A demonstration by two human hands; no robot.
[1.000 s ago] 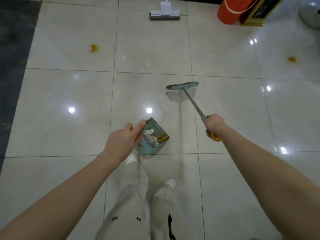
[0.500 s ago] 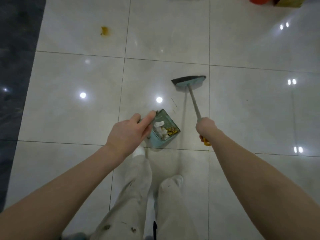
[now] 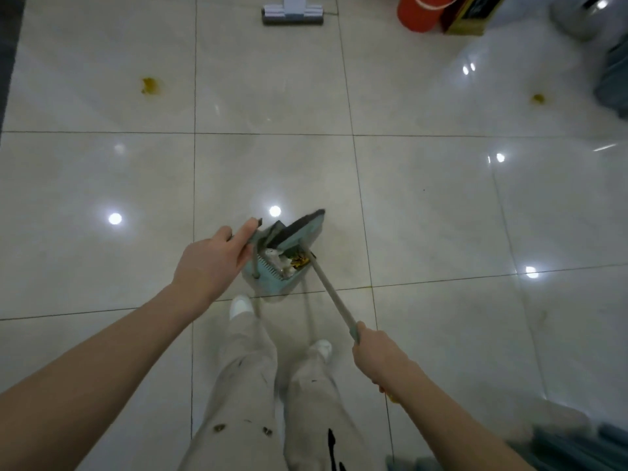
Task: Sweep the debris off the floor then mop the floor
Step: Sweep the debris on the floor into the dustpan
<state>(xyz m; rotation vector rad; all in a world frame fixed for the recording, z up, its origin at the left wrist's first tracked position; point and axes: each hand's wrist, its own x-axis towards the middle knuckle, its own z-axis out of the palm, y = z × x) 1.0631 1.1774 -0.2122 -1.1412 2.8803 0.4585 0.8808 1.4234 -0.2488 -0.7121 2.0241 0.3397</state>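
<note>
My left hand (image 3: 214, 263) grips the handle of a teal dustpan (image 3: 272, 278) held just above the floor in front of my feet. White and yellow scraps (image 3: 289, 263) lie inside the pan. My right hand (image 3: 377, 355) holds the grey broom handle (image 3: 331, 294) near its yellow end. The teal broom head (image 3: 302, 229) with dark bristles rests at the pan's mouth. Two yellow stains mark the pale tiles: one stain (image 3: 149, 86) at the far left, another stain (image 3: 538, 98) at the far right. A flat mop (image 3: 293, 10) lies at the top edge.
A red bucket (image 3: 421, 15) and a dark box with a yellow frame (image 3: 470, 15) stand at the top right. Grey objects crowd the right edge and the bottom right corner. A dark floor strip (image 3: 8, 45) runs along the left edge. My legs and white shoes are below the pan.
The broom head has come back from the open floor to the dustpan's mouth. My right hand has drawn back toward me. The dustpan stays in my left hand.
</note>
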